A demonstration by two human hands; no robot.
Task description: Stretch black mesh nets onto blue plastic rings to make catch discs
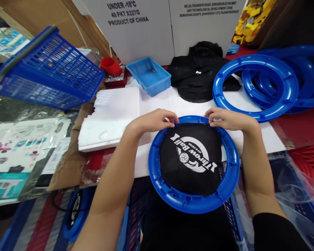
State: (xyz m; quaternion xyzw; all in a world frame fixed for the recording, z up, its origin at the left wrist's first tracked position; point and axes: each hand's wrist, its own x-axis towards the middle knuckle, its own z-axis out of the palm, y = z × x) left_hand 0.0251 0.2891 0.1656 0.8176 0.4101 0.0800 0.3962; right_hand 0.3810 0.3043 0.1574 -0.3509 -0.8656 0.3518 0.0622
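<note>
Blue ring (193,206) across tabletop's edge (142,162)

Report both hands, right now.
Left hand: fingers curled where the black mesh meets the blue ring; pinch unclear.
Right hand: likewise curled there, farther right; pinch unclear.

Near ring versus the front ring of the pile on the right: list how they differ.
The near ring has black mesh with white print across its middle; the front ring has an open middle.
Both hands, left and right, touch the near ring's far side; neither touches the front ring, which overlaps other rings.
Both are blue and round.
</note>
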